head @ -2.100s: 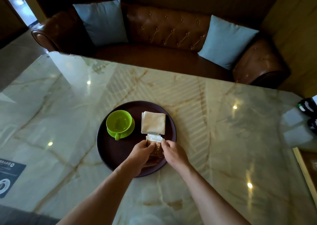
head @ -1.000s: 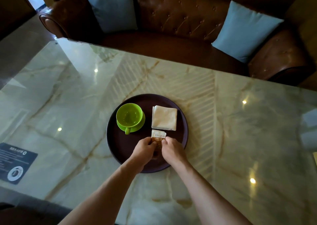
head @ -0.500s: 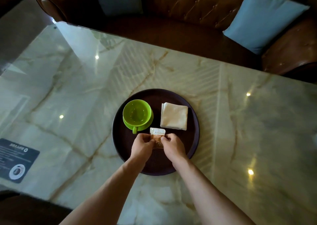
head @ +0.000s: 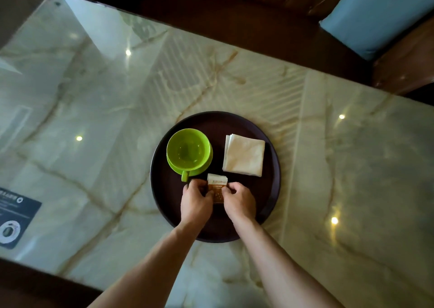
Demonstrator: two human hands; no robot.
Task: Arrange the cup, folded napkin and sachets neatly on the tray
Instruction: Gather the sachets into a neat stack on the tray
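From my head camera, looking down: a glossy pale marble-patterned table [head: 94, 110] with tan veins and small bright spots of reflected light fills most of the frame. At centre sits a round, dark brown tray [head: 164, 202] with a low raised rim and a matte face. On its left half stands a bright green plastic-looking cup [head: 187, 150] on a matching green saucer [head: 199, 169], its handle pointing toward the bottom of the frame. On the tray's right half lies a cream folded napkin [head: 244, 158], square, soft-looking, its layered edges showing at the upper left corner, turned slightly off square to the frame.

Just below the gap between cup and napkin is a small stack of brown-and-white paper sachets [head: 217, 188], rectangular, with a white printed band on the upper end. My left hand [head: 196, 202] pinches the stack's left edge and my right hand [head: 239, 202] pinches its right edge, fingers curled in, so both hands are closed on it with only the sachets between them. Whether the stack rests on the tray or is lifted off it I cannot tell. My bare forearms run down to the bottom edge.

At the lower left lies a dark blue printed card [head: 16, 223]. At the upper right, a light blue cushion [head: 375, 19] rests on a brown tufted leather sofa [head: 404, 65].
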